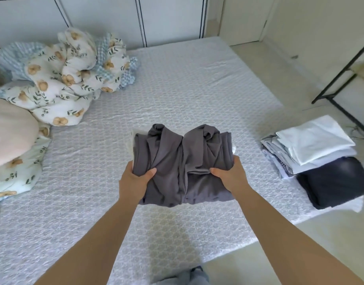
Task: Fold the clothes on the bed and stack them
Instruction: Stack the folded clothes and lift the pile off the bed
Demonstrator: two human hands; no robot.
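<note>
A folded dark grey garment (177,153) is held above the bed (177,85), in the middle of the view, with a strip of white cloth showing under its left and right edges. My left hand (135,179) grips its near left side, thumb on top. My right hand (230,175) grips its near right side the same way. At the bed's right edge lies a stack of folded clothes (314,149): white and pale blue pieces on top, a dark navy piece (337,182) in front.
A bunched floral and blue-check duvet (64,75) fills the far left of the bed, with a beige pillow (10,130) nearer on the left. White wardrobe doors (115,15) stand behind. A black metal rack (345,79) is on the floor at right.
</note>
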